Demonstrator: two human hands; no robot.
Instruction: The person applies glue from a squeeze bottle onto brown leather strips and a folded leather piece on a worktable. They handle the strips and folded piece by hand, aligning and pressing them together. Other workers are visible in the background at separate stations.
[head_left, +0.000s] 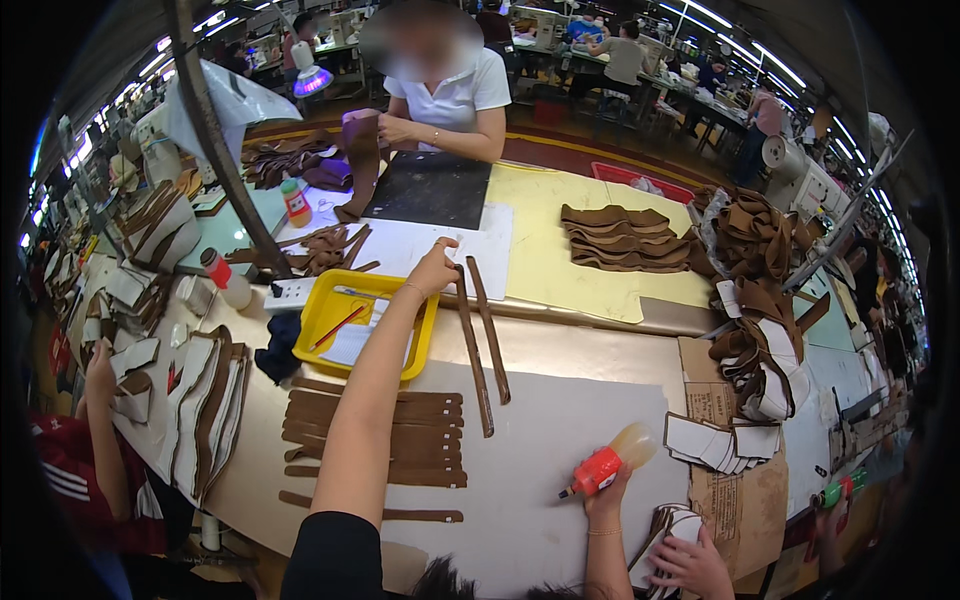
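Beyond the yellow tray, the left hand, the nearer one, is at the far end of the left strip — pinching or not, I cannot tell. The strip's long axis runs nearward, beside the right strip; then open grey sheet — then the right hand, wrapped round a bottle, nozzle leftward.

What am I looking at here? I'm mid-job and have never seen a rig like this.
No machine here: these are a person's bare hands, seen through a fisheye camera worn on the head, which bends straight edges. The single picture looks down over a worktable. The left hand is at the far end of one of two slim brown strips; its grip is unclear. The right hand holds a red and amber bottle. Also on the table are a yellow tray and a row of flat brown pieces.
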